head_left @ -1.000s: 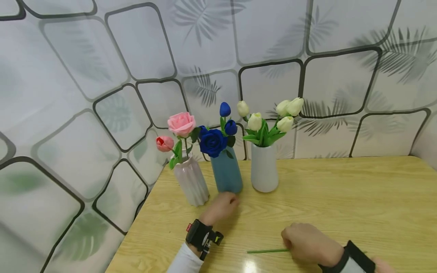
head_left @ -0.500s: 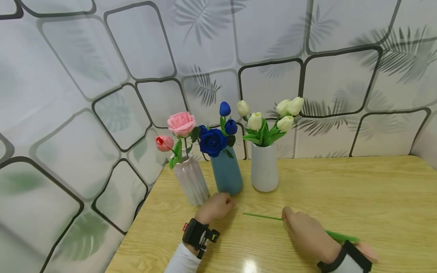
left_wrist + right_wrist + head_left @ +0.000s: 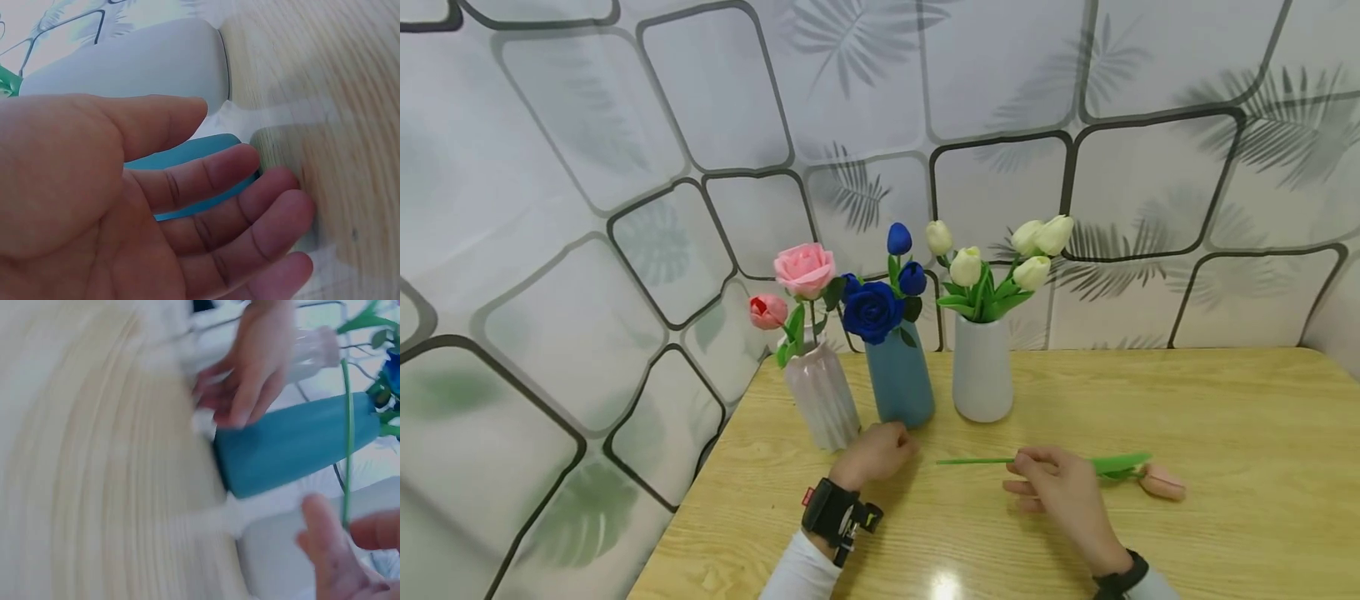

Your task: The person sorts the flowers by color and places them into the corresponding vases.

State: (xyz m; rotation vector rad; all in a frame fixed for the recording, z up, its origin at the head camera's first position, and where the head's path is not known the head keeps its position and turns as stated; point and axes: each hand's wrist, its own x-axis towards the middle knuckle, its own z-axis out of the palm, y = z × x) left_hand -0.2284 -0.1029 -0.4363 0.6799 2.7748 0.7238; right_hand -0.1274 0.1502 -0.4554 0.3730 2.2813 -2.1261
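My right hand pinches the green stem of a pink tulip between thumb and finger. The stem's bare end points left and the bloom lies to the right. In the right wrist view the stem crosses in front of the blue vase. Loosely curled and holding nothing, my left hand is by the foot of the blue vase. The left wrist view shows its palm and relaxed fingers, with the blue vase behind them.
A pale pink ribbed vase with a pink rose and a tulip stands at left. Blue flowers fill the blue vase. To its right is a white vase of white tulips. A patterned cloth hangs behind the wooden table.
My right hand has moved away from the near edge towards the vases, carrying the tulip. Its bloom, earlier mostly behind the wrist, now shows. The left hand has shifted slightly left.
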